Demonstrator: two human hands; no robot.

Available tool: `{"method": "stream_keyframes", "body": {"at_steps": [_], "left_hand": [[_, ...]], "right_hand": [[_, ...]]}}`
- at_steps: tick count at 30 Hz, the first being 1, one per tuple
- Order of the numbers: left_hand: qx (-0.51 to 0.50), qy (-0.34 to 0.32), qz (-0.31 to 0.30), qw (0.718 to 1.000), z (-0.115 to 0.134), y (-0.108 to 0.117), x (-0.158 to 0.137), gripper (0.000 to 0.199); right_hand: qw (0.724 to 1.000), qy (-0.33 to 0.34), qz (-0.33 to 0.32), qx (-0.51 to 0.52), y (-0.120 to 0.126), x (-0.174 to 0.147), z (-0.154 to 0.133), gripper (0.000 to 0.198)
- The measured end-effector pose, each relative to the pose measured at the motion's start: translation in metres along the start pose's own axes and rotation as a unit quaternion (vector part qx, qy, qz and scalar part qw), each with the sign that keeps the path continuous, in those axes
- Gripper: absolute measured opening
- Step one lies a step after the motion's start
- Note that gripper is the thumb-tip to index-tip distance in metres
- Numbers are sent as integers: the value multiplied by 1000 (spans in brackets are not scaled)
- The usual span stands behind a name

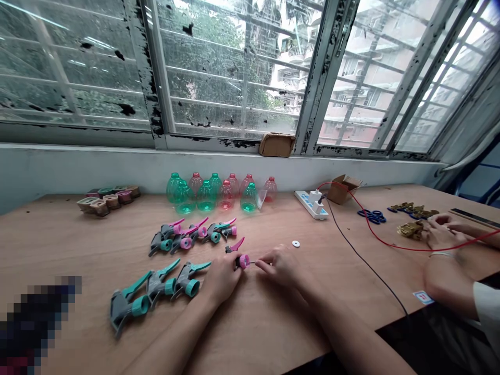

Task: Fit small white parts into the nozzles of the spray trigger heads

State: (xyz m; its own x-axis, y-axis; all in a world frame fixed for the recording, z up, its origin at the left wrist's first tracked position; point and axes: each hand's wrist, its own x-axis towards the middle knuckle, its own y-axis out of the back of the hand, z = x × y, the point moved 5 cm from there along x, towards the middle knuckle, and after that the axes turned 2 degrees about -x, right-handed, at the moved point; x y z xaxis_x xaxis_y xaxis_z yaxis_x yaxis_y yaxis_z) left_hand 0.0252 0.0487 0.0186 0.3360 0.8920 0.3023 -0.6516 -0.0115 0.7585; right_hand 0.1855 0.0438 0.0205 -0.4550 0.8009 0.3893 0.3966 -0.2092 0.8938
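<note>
My left hand [223, 276] is wrapped round a grey spray trigger head with a pink lever and a pink collar [244, 261]. The collar faces right. My right hand [282, 265] pinches a thin, dark, stick-like piece [252, 262] whose tip is at the collar's opening; whether it has gone inside I cannot tell. A small white washer [296, 244] lies just beyond my right hand. Left of my left hand lie several grey trigger heads with teal levers [156, 285]. Behind them sits a group of trigger heads with pink or teal collars [191, 235].
Green and pink clear bottles [206, 197] stand by the wall. Small containers [109, 199] are at the back left. A power strip [311, 205], red cable [369, 224], cardboard box [342, 189] and blue scissors [372, 216] lie right. Another person's hands [443, 232] work beside brass-coloured parts [411, 230].
</note>
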Motion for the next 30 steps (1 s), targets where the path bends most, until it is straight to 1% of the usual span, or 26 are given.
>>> {"method": "stream_keyframes", "body": {"at_steps": [4,8,13,17,20,25,27,30], "left_hand": [[-38,12,4,999,-6,0,0,24],[-73,-4,-13,997,-8,0,1,28],[-101,-1,-17,995,-8,0,2,29],[-110,8,-5,994,-7,2,2,27],[-102,23,3,995,-6,3,2,25],[-77,43,13,996,-5,2,1,21],[-80,43,16,996,-5,2,0,20],[-100,35,11,994,-5,2,1,20]], "right_hand": [[996,39,8,79,-3,0,4,40],[992,48,33,112,-2,-1,8,32],[992,47,47,105,-1,-2,7,30],[992,36,83,88,2,-3,6,33],[993,22,107,46,3,-5,6,33],[994,13,102,-25,2,-5,0,33],[995,0,103,-12,2,-4,-1,34],[993,-8,108,46,4,-4,0,34]]}}
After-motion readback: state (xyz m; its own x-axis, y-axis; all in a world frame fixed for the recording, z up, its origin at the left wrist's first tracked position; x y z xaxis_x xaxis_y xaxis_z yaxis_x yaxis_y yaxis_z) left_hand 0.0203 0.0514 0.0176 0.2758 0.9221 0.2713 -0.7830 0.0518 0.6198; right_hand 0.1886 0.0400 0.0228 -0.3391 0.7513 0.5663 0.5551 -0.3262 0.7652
